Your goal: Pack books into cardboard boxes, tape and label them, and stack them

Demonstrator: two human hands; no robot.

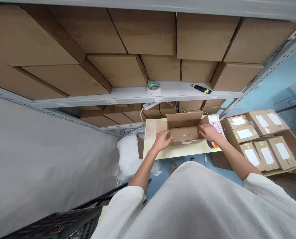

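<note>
An open cardboard box [187,131] stands on a pale yellow tabletop [185,149], its back flap raised; its visible bottom is brown cardboard with a seam. My left hand [162,140] is at the box's left end, fingers curled over the edge, thumb toward the front. My right hand [209,132] grips the right end, with its fingers at the top edge. A phone [216,128] with a lit pink screen lies beside my right hand, partly hidden by it. Close by, a blue and orange roll [213,144] is partly covered by my right forearm.
Cartons [148,30] fill the shelf above. A tape roll [154,88] and a black-and-yellow cutter [201,88] lie on its edge. At right, a large carton [291,146] holds several labelled boxes. White packing material [129,156] is left of the table; a black crate [55,225] is lower left.
</note>
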